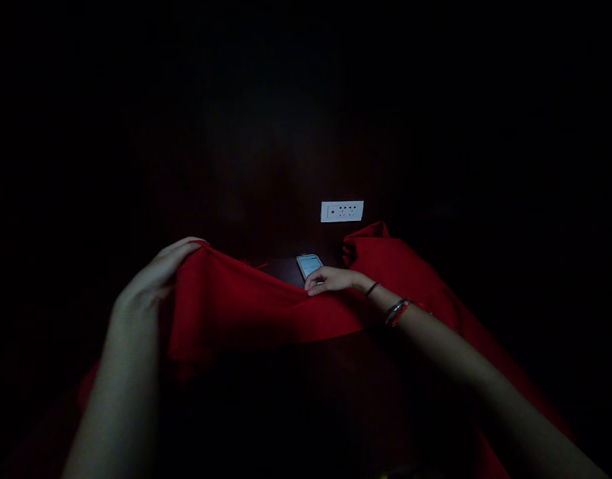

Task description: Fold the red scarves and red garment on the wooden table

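A length of red cloth (256, 306) stretches between my two hands in the dim light. On the left, my left hand (173, 266) is closed on the cloth's upper edge and lifts that end, so the fabric hangs in folds below it. My right hand (330, 279) pinches the upper edge nearer the middle, with bracelets on the wrist. Just behind those fingers lies a phone (310, 264) with a lit screen, partly hidden by the hand. More of the red fabric is heaped to the right, running down behind my right forearm.
A white power socket panel (342, 211) is set in the dark wall behind the phone. Part of a dark tabletop (283, 268) shows beside the phone. The surroundings are too dark to make out.
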The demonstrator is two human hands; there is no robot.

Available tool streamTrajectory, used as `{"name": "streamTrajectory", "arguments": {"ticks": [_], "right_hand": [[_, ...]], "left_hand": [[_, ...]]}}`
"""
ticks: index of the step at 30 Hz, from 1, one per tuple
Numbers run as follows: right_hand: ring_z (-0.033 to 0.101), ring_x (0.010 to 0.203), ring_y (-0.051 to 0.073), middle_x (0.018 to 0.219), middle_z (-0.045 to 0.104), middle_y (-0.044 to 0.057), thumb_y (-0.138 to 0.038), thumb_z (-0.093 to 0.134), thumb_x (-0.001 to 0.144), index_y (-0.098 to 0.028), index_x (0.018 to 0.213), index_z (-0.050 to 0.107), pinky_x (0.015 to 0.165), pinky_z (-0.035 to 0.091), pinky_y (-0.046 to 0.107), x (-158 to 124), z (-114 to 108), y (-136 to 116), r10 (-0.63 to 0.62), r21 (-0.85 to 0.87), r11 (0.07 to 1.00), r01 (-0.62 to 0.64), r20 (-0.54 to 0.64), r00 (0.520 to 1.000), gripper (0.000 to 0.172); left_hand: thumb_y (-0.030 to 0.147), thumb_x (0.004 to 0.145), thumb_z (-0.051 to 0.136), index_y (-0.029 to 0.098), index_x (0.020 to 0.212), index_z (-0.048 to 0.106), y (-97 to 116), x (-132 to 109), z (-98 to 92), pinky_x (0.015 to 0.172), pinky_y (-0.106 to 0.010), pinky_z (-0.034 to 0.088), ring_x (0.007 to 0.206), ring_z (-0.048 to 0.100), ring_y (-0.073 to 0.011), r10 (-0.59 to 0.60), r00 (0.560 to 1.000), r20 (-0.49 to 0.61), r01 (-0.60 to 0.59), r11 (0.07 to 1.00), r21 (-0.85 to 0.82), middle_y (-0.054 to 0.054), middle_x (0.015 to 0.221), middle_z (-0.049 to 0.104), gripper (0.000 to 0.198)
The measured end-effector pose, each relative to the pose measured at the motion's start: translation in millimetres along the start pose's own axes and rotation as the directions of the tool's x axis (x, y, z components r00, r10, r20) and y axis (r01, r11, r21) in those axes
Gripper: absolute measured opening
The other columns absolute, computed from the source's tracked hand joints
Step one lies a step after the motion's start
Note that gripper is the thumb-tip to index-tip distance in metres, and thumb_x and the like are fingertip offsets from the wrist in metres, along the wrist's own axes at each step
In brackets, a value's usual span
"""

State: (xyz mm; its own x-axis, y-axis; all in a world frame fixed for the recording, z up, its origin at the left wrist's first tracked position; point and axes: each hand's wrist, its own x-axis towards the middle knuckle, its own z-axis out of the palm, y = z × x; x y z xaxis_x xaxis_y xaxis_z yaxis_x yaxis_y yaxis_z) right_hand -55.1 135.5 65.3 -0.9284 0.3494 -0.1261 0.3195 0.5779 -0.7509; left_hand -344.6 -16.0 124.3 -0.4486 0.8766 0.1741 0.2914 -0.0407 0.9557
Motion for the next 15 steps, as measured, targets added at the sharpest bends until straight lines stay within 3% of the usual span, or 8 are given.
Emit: {"name": "streamTrajectory", "arguments": {"ticks": [4,9,12,15], "right_hand": [[0.041,0.060,0.009,0.064,0.048,-0.002,-0.018,0.049,0.075,-0.012,0.070,0.052,0.060,0.035,0.023,12.4,-8.3,7.2,-0.054,-0.169,0.985,0.024,-0.174,0.983,0.008],[0.037,0.057,0.008,0.063,0.042,-0.004,-0.023,0.042,0.077,-0.014,0.071,0.045,0.056,0.032,0.022,7.9,-34.7,10.7,-0.051,-0.086,0.996,0.016,-0.426,0.903,0.011],[0.039,0.058,0.008,0.065,0.044,-0.003,-0.020,0.041,0.077,-0.014,0.071,0.046,0.057,0.034,0.022,-0.9,-55.4,11.7,-0.033,-0.106,0.994,-0.016,-0.445,0.895,0.009],[0.044,0.064,0.010,0.072,0.050,0.000,-0.018,0.046,0.075,-0.013,0.079,0.050,0.061,0.037,0.024,-8.0,-67.2,9.9,0.027,-0.198,0.975,-0.103,-0.353,0.935,0.008]], "left_hand": [[0.041,0.066,0.056,0.022,0.094,0.057,-6.3,-3.1,-10.0,0.075,-0.031,0.050,0.095,0.055,-0.0220,-0.177,0.984,0.030,0.173,0.979,0.109,-0.001,0.102,0.061,0.034],[0.041,0.066,0.059,0.019,0.096,0.057,-7.5,-7.8,-14.0,0.072,-0.028,0.050,0.087,0.059,-0.0188,-0.207,0.971,0.118,0.202,0.978,0.055,-0.002,0.094,0.065,0.036],[0.039,0.070,0.057,0.019,0.099,0.055,-10.1,-4.8,-9.8,0.069,-0.027,0.050,0.079,0.060,-0.0166,-0.169,0.975,0.144,0.164,0.985,0.045,-0.001,0.090,0.065,0.036],[0.036,0.071,0.056,0.018,0.098,0.054,-11.3,-0.3,3.8,0.067,-0.026,0.049,0.075,0.059,-0.0149,-0.101,0.964,0.244,0.088,0.994,0.066,0.000,0.087,0.064,0.033]]}}
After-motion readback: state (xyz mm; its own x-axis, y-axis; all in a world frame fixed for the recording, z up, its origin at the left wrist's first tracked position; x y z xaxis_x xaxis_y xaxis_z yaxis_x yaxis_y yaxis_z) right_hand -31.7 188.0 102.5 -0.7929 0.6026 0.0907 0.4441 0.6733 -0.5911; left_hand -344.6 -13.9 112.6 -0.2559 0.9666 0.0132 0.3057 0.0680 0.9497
